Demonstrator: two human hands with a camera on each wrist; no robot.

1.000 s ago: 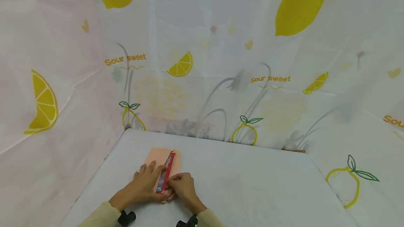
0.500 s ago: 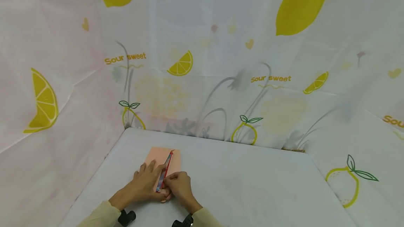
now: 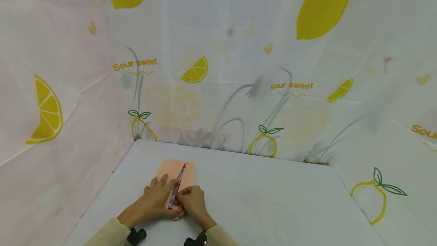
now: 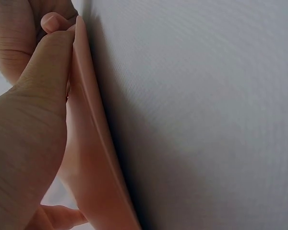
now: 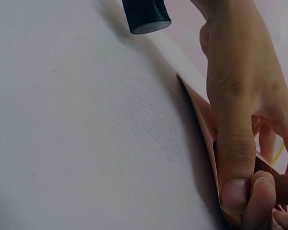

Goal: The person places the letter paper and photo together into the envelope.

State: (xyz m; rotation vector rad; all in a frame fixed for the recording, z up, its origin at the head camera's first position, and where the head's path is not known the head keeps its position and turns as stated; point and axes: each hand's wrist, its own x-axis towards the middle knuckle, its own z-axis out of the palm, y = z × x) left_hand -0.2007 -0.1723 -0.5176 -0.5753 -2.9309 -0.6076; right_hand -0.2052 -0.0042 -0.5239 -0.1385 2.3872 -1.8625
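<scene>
A flat peach folder-like sheet [image 3: 169, 167] lies on the white table, with a narrow strip [image 3: 180, 177] slanting along it, blue-grey with red edging. My left hand [image 3: 155, 200] presses on the sheet with fingers spread, one fingertip at the strip. Its thumb [image 4: 50, 62] reaches the near end of the sheet, whose edge shows side-on in the left wrist view. Thumb and fingers of my right hand [image 3: 194, 201] pinch the strip's right side near its lower end. Both hands' fingertips come close together there, and the lower end is partly hidden behind them.
The white table [image 3: 266, 196] extends right of the hands. Behind and beside it hang pale cloth walls [image 3: 218, 98] printed with lemons. A dark wrist device [image 3: 137, 236] sits below the left wrist, another dark device [image 3: 195, 239] below the right one.
My right hand has shifted slightly left with the strip's right side, and the strip looks narrower, less red showing. The left hand has stayed in place.
</scene>
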